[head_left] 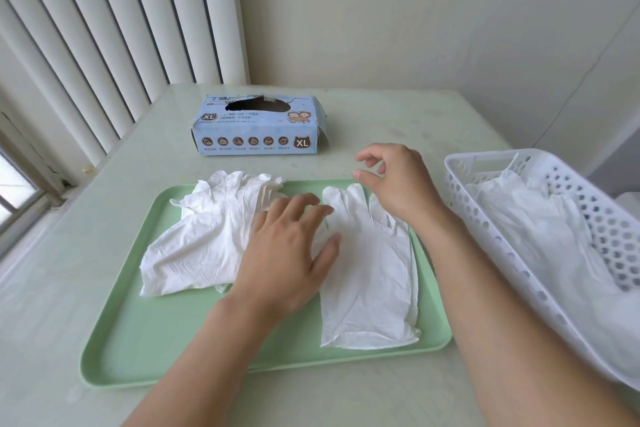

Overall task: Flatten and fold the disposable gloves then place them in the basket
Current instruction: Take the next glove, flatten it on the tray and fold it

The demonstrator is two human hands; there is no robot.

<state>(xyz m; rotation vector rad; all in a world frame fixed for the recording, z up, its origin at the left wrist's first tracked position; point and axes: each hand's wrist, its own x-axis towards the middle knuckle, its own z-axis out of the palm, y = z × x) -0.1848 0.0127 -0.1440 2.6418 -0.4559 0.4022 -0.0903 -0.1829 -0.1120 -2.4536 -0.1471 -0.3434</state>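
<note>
On the tray [145, 340], left hand [287, 253] flat on glove [370, 281]; right hand [394, 180] above, grip loose, empty.

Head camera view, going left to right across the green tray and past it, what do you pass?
Crumpled glove pile → left hand → flat glove → white basket.
</note>
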